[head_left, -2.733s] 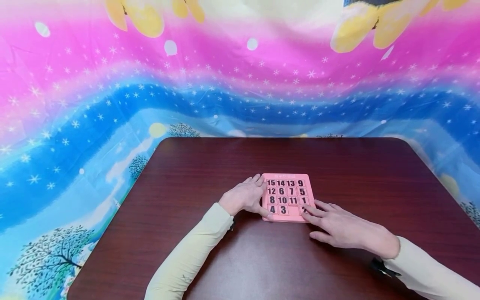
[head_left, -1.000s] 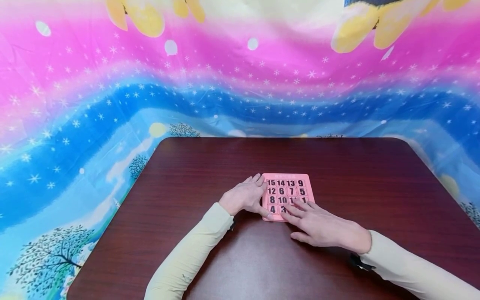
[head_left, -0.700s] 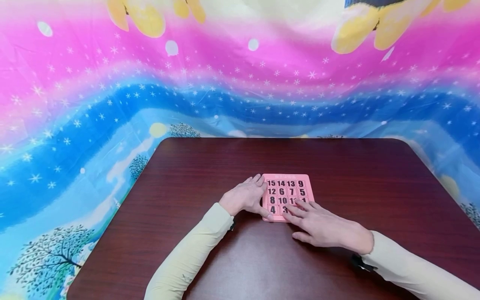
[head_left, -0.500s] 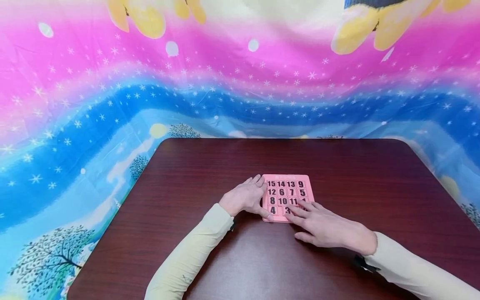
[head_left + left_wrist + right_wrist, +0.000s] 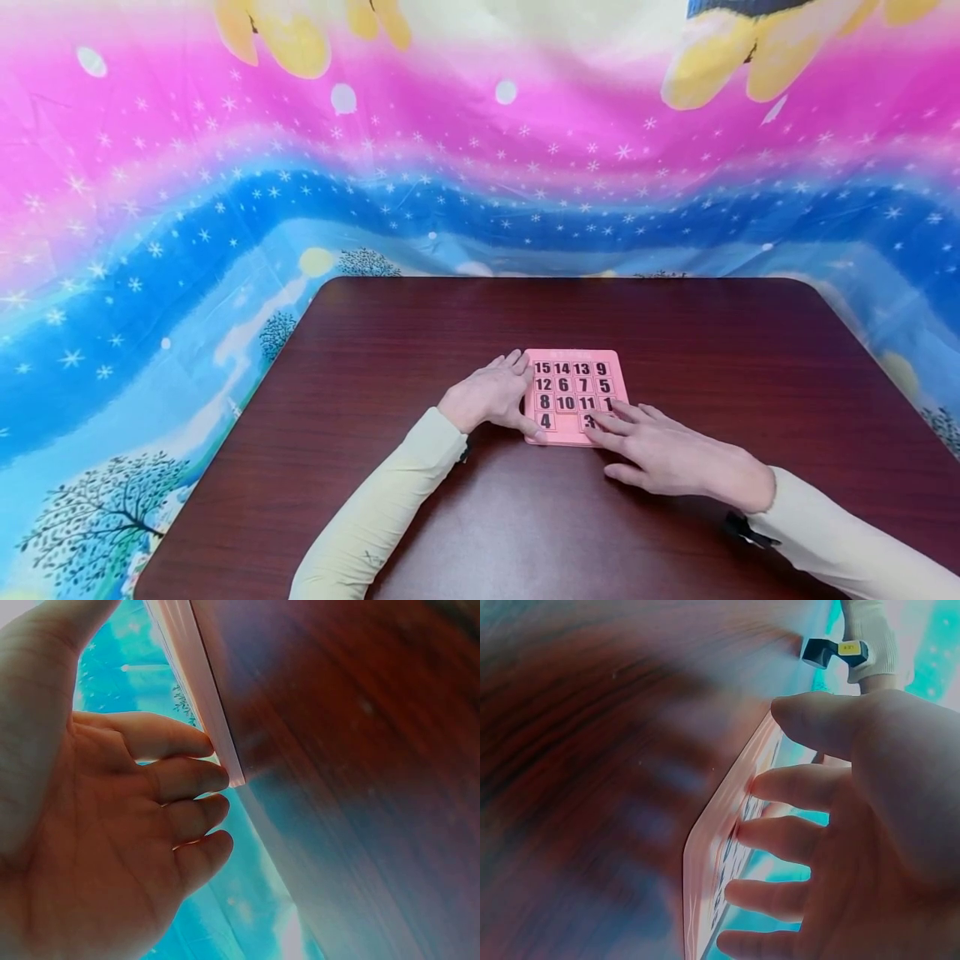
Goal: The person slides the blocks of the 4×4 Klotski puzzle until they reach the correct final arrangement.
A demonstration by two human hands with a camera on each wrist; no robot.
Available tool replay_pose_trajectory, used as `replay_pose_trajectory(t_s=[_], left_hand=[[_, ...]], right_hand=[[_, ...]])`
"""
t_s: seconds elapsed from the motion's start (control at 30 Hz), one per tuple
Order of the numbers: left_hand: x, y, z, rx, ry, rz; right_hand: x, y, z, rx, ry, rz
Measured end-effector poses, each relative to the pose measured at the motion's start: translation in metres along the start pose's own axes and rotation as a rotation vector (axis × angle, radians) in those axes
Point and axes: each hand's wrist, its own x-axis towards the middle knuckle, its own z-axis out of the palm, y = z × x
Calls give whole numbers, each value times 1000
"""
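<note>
A pink sliding number puzzle (image 5: 573,354) lies flat on the table. My left hand (image 5: 491,392) rests along its left side, thumb at the near left corner; the left wrist view shows its fingertips against the puzzle's edge (image 5: 217,720). Reaching in from the right, my right hand (image 5: 667,454) has its fingers extended over the near right part, one fingertip touching the 3 tile (image 5: 588,421). A vacant slot sits between the 4 tile (image 5: 546,422) and the 3. The near right corner is hidden under the right fingers. In the right wrist view, the fingertips (image 5: 739,829) meet the puzzle's face.
The puzzle sits on a dark reddish-brown wooden table (image 5: 420,325) with rounded far corners. Behind and around it hangs a pink and blue patterned cloth (image 5: 465,192). Each wrist carries a small black device, such as the one at the right cuff (image 5: 750,532).
My right hand went left onto the bottom row, then back to the right. The 3 tile slid one place right, so the vacant slot is now beside the 4. The left hand stayed put.
</note>
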Motion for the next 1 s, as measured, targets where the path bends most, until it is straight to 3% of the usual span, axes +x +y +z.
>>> replay_pose_trajectory(t_s=[0.47, 0.77, 1.0], left_hand=[[1, 1, 0, 30, 8, -8], [1, 1, 2, 32, 7, -12], [1, 0, 1, 33, 12, -2]], right_hand=[[0, 3, -3, 30, -20, 33], [6, 0, -9, -16, 35, -9], [17, -6, -7, -17, 29, -39]])
